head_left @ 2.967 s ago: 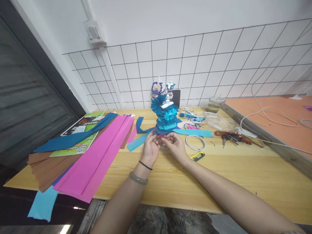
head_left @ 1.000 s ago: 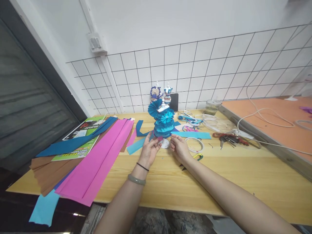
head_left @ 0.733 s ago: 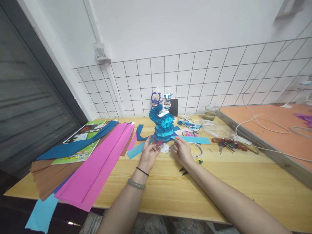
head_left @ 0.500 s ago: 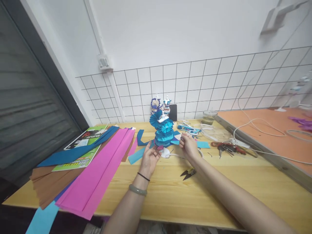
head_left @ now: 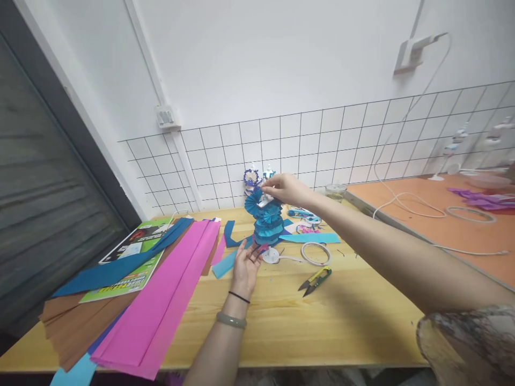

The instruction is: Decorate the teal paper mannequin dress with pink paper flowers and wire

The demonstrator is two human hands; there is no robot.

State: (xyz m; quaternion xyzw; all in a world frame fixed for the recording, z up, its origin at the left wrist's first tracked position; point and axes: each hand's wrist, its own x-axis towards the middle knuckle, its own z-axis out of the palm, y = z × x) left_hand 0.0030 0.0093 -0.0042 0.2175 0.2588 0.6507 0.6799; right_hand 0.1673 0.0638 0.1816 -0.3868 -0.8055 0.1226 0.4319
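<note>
A small white dress form (head_left: 265,200) stands upright on its round white base (head_left: 271,255). It is dressed in pleated and ruffled teal paper (head_left: 269,230), with a pleated fan on its left side. My right hand (head_left: 288,187) reaches over from the right, its thumb and fingers pinched together at the top knob of the form, which they cover. Low beside the base, my left hand (head_left: 246,272) lies palm up with curled fingers. Between its thumb and fingertips is a small pink paper piece (head_left: 263,248), partly hidden.
Yellow-green thread snips (head_left: 316,281) lie near a tape roll (head_left: 316,253), whose loose white end reaches the base. Long pink paper strips (head_left: 161,300), brown paper (head_left: 88,324) and a magazine (head_left: 120,273) cover the left side. Two decorated forms stand behind; an orange table (head_left: 406,214) adjoins on the right.
My right hand has risen from beside the base to the form's top, uncovering the snips and tape roll. My left hand stays low by the base. The view has shifted right and up.
</note>
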